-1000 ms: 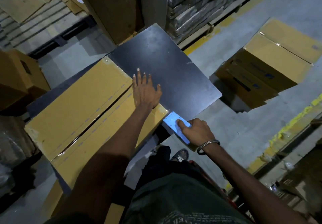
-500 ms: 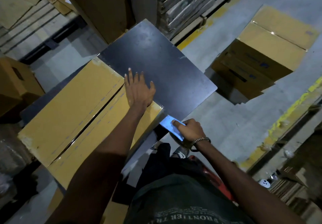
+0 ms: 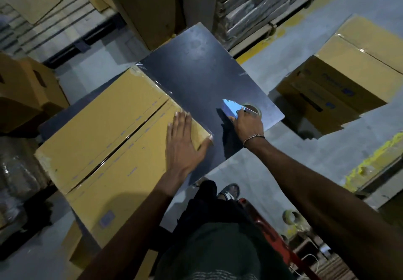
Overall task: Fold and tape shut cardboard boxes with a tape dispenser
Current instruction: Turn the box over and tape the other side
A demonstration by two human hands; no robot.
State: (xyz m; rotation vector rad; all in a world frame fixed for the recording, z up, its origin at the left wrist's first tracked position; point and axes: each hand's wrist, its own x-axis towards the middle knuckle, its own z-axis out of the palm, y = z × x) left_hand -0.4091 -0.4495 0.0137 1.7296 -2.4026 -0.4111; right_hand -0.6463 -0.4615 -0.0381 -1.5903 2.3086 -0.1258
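A dark, scuffed surface (image 3: 196,79) stands on a grey concrete floor (image 3: 283,170) marked with yellow lines, in a dim storeroom. Beyond the surface rise tall cardboard cartons (image 3: 150,7) and a wrapped stack of flat goods on a pallet (image 3: 257,0); to the right of the surface sit two taped boxes (image 3: 349,77), one on the other. A spare roll of tape (image 3: 291,217) lies on the floor near the person's sandalled foot (image 3: 229,192).

The cardboard box (image 3: 104,136) lies on the left part of the surface, its near end overhanging toward the person. The left hand (image 3: 182,142) rests flat on the box's right-hand corner, fingers straight and together, thumb hooked over the edge. The right hand (image 3: 247,125), a bracelet at its wrist, grips the blue tape dispenser (image 3: 231,108), which is just right of the box over the bare surface; whether it touches the surface cannot be told.

The box is yellow-brown, its two top flaps folded down with a dark seam between them running lengthwise. Clear glossy tape (image 3: 152,79) shows along its far edge and at the corner by the thumb
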